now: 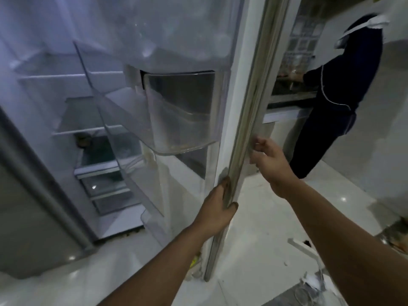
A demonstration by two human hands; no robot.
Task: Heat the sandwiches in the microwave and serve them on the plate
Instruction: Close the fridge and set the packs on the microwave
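An open fridge door [245,107] stands edge-on in front of me, its inner side with clear door bins [183,120] turned to the left. My left hand [217,208] is wrapped around the door's edge low down. My right hand [268,161] touches the same edge higher up on the outer side, fingers curled at the rim. The fridge interior [92,120] at the left shows glass shelves and drawers. No sandwiches, microwave or plate can be seen.
Another person in dark clothes [337,89] stands at a counter [289,102] at the right back. The floor [254,235] is pale glossy tile. A white rack with glassware [313,283] sits at the lower right.
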